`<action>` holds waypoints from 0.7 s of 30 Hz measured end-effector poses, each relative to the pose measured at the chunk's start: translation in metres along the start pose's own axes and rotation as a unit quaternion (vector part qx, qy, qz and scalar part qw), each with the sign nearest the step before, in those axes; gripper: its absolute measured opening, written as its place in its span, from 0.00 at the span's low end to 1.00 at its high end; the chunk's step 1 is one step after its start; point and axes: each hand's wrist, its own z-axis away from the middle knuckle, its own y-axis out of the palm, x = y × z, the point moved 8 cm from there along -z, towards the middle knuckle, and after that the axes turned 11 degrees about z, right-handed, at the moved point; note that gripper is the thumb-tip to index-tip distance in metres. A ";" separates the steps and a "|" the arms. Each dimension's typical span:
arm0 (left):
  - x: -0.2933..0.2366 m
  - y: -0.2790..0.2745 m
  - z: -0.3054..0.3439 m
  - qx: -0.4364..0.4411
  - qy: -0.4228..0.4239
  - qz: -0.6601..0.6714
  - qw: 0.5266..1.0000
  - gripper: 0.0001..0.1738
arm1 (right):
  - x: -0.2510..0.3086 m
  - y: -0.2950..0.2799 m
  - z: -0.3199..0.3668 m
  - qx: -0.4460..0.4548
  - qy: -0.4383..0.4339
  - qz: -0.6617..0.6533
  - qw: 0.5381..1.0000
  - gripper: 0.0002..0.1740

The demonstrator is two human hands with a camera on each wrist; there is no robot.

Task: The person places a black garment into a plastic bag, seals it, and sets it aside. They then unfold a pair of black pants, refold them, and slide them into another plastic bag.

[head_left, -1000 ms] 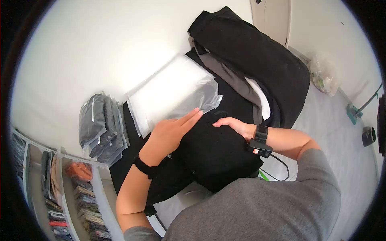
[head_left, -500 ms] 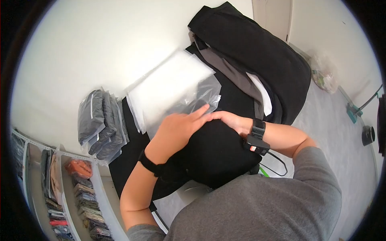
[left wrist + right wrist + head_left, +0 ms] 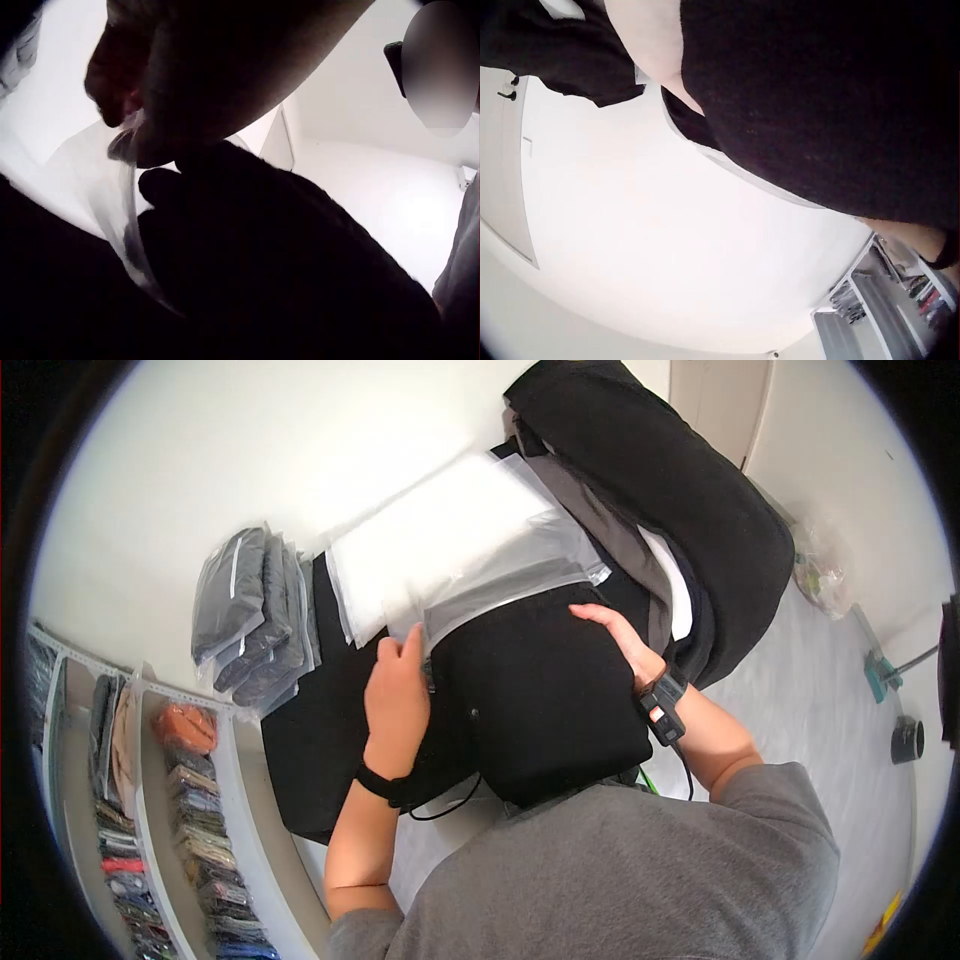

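A folded black garment (image 3: 545,695) is in front of the person's body, its far edge at the mouth of a clear plastic bag (image 3: 510,585). At the bag's left corner, my left hand (image 3: 398,695) pinches the plastic film between thumb and finger, as the left wrist view shows at the film's edge (image 3: 127,217). My right hand (image 3: 625,643) holds the garment's right side, thumb along the top and the other fingers hidden beneath. In the right wrist view the dark cloth (image 3: 817,105) covers most of that hand.
More clear bags (image 3: 440,530) lie stacked on the black-covered table (image 3: 325,775). Bagged dark garments (image 3: 240,600) are piled at the left, above shelves (image 3: 150,780) of packed clothes. A large heap of black clothing (image 3: 670,480) stands at the back right.
My left hand has moved left and back from the garment's far edge to the bag's corner. The bag's near edge now stretches along the garment. My right hand has stayed at its side.
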 end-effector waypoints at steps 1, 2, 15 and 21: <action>-0.002 0.004 0.005 0.004 0.002 0.054 0.999 0.28 | -0.001 0.002 0.002 0.003 0.005 0.003 1.000 0.13; -0.008 0.003 0.009 -0.020 0.021 0.080 0.996 0.27 | 0.005 0.003 0.004 -0.013 -0.030 -0.006 0.999 0.13; -0.024 -0.006 0.033 -0.102 0.041 0.060 0.992 0.26 | 0.013 -0.010 -0.012 -0.016 0.000 0.022 1.000 0.14; -0.065 -0.035 -0.004 -0.119 0.124 0.022 0.985 0.28 | 0.022 0.034 -0.006 0.022 0.020 0.093 0.995 0.16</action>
